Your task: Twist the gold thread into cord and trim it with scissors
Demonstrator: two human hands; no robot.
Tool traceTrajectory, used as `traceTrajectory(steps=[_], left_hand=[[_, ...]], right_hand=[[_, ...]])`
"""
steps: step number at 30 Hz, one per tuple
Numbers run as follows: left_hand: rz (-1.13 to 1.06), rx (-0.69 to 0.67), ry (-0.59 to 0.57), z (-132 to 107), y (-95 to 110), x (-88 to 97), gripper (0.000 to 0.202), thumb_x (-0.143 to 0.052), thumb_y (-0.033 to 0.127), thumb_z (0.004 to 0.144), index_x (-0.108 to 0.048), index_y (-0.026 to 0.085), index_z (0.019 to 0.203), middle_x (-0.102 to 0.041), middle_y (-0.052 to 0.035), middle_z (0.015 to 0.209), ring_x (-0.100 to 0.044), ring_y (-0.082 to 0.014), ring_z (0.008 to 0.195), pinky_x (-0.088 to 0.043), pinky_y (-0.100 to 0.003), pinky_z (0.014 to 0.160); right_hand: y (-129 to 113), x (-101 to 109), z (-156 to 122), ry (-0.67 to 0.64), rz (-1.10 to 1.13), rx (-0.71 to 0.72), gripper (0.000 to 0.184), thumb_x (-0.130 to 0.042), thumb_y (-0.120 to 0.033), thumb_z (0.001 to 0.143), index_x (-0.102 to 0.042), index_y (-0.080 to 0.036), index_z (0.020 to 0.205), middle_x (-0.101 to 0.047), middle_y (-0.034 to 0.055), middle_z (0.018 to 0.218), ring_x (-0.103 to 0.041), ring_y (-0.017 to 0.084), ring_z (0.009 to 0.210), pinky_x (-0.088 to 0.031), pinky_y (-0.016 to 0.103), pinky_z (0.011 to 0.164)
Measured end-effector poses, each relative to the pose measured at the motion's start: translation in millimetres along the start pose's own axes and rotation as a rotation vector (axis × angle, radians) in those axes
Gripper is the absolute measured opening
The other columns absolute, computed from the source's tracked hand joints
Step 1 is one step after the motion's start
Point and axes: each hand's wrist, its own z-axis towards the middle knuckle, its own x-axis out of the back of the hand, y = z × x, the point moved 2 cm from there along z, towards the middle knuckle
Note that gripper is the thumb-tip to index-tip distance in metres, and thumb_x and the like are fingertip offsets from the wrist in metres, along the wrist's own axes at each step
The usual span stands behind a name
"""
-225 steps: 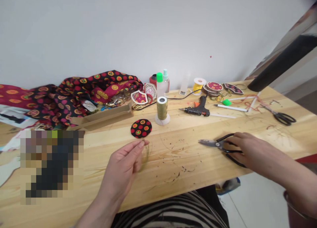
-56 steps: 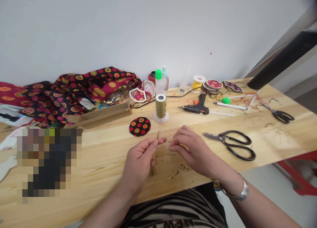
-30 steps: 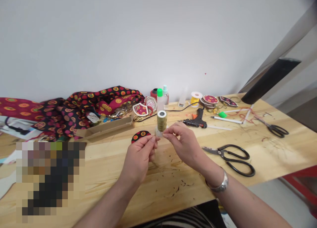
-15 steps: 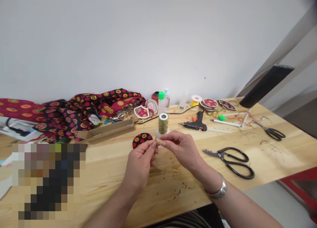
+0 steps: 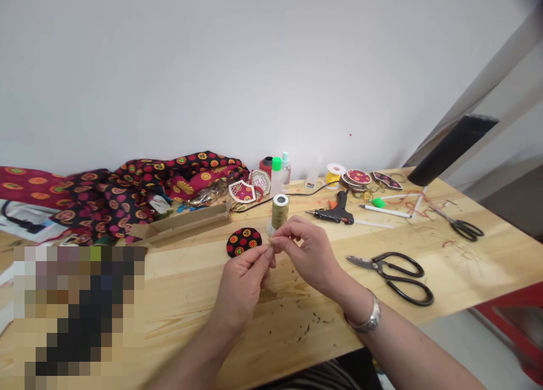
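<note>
Over the wooden table, my left hand (image 5: 246, 280) is closed in a pinch, thumb against forefinger. Its fingertips meet those of my right hand (image 5: 306, 251), which pinches too and wears a silver cuff at the wrist. Whatever they hold is too small to make out. Just behind the fingertips stands a spool of olive-gold thread (image 5: 279, 213), its base partly covered by my right hand. A round black fabric disc (image 5: 243, 242) with red and orange flowers lies beside my left fingers.
Black-handled scissors (image 5: 390, 274) lie to the right, a second pair (image 5: 465, 230) farther off. Behind are a glue gun (image 5: 337, 210), a green-capped bottle (image 5: 276, 178) and a yellow spool (image 5: 333, 176). Patterned fabric (image 5: 139, 181) and a cardboard tray (image 5: 186, 223) lie at left. A blurred patch hides the lower left.
Both hands have shifted slightly; my right fingers are now drawn closer over the left fingertips. More of the fabric disc shows. The view has turned a little.
</note>
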Motion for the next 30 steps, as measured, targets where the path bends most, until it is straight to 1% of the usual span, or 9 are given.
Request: traceTrajectory(steps=[6, 9, 11, 14, 16, 20, 22, 27, 30], left_hand=[[-0.05, 0.01, 0.019, 0.9, 0.6, 2.7, 0.018, -0.067, 0.032, 0.076, -0.07, 0.015, 0.079, -0.049, 0.0029, 0.061, -0.034, -0.0047, 0.046, -0.023, -0.019, 0.042], [-0.091, -0.015, 0.095, 1.9, 3.4, 5.7, 0.016, -0.068, 0.03, 0.074, -0.071, 0.015, 0.077, -0.054, 0.0019, 0.062, -0.035, -0.0045, 0.047, -0.023, -0.018, 0.042], [-0.117, -0.045, 0.131, 2.7, 6.3, 7.1, 0.016, -0.068, 0.03, 0.075, -0.071, 0.015, 0.075, -0.057, 0.0011, 0.064, -0.034, -0.0045, 0.047, -0.023, -0.018, 0.042], [-0.18, -0.081, 0.132, 4.1, 11.9, 6.9, 0.014, -0.067, 0.029, 0.076, -0.071, 0.015, 0.077, -0.06, -0.0001, 0.067, -0.036, -0.0047, 0.049, -0.026, -0.017, 0.043], [-0.229, -0.099, 0.123, 4.7, 16.9, 5.7, 0.014, -0.067, 0.028, 0.077, -0.071, 0.016, 0.078, -0.06, -0.0002, 0.067, -0.038, -0.0053, 0.05, -0.028, -0.017, 0.044], [-0.29, -0.154, 0.1, 3.4, 29.3, 3.0, 0.016, -0.067, 0.03, 0.077, -0.071, 0.014, 0.074, -0.059, -0.0001, 0.062, -0.035, -0.0047, 0.048, -0.028, -0.016, 0.043], [-0.305, -0.176, 0.094, 2.1, 34.8, 2.5, 0.016, -0.068, 0.029, 0.076, -0.07, 0.014, 0.073, -0.059, -0.0003, 0.063, -0.033, -0.0035, 0.047, -0.027, -0.015, 0.042], [-0.336, -0.208, 0.106, 4.3, 44.1, 1.6, 0.012, -0.067, 0.025, 0.077, -0.069, 0.014, 0.071, -0.06, -0.0001, 0.064, -0.032, -0.0027, 0.046, -0.028, -0.013, 0.042], [-0.339, -0.237, 0.101, 9.6, 49.5, -1.8, 0.013, -0.067, 0.024, 0.077, -0.069, 0.014, 0.07, -0.059, -0.0004, 0.065, -0.032, -0.0027, 0.046, -0.029, -0.013, 0.042]], right_hand=[[-1.2, 0.1, 3.3, 0.03, 0.019, 0.065, 0.012, -0.062, -0.013, 0.079, -0.064, -0.018, 0.068, -0.061, -0.0004, 0.069, -0.056, 0.013, 0.069, -0.044, 0.025, 0.065], [-1.1, 5.2, 5.4, 0.036, -0.031, 0.094, 0.012, -0.054, -0.015, 0.085, -0.066, -0.017, 0.082, -0.062, 0.0024, 0.077, -0.056, 0.013, 0.074, -0.044, 0.025, 0.067], [-1.5, 6.3, 6.1, -0.056, -0.149, 0.085, 0.017, -0.055, -0.015, 0.084, -0.065, -0.018, 0.098, -0.062, 0.0018, 0.077, -0.056, 0.014, 0.071, -0.043, 0.025, 0.064], [-4.8, 1.4, 6.2, -0.25, -0.415, 0.094, 0.042, -0.062, -0.019, 0.08, -0.054, -0.025, 0.12, -0.063, -0.0025, 0.067, -0.056, 0.013, 0.06, -0.036, 0.024, 0.055], [-9.4, -4.6, 7.7, -0.299, -0.601, 0.16, 0.044, -0.062, -0.025, 0.081, -0.05, -0.027, 0.123, -0.066, -0.0022, 0.066, -0.057, 0.015, 0.056, -0.03, 0.025, 0.05], [-18.7, -14.7, 17.0, -0.234, -0.867, 0.268, 0.022, -0.05, -0.032, 0.088, -0.057, -0.021, 0.106, -0.068, 0.0018, 0.066, -0.059, 0.017, 0.054, -0.02, 0.027, 0.047], [-22.4, -15.3, 23.6, -0.173, -0.934, 0.282, 0.019, -0.047, -0.031, 0.089, -0.058, -0.019, 0.099, -0.068, 0.0031, 0.068, -0.06, 0.018, 0.056, -0.019, 0.028, 0.047], [-30.7, -6.0, 42.8, -0.029, -1.055, 0.301, 0.031, -0.043, -0.044, 0.091, -0.058, -0.018, 0.097, -0.066, 0.0055, 0.065, -0.06, 0.02, 0.055, -0.017, 0.028, 0.047], [-33.6, 1.8, 57.5, 0.047, -1.096, 0.291, 0.034, -0.044, -0.046, 0.09, -0.058, -0.018, 0.1, -0.066, 0.0065, 0.063, -0.061, 0.02, 0.056, -0.017, 0.027, 0.048]])
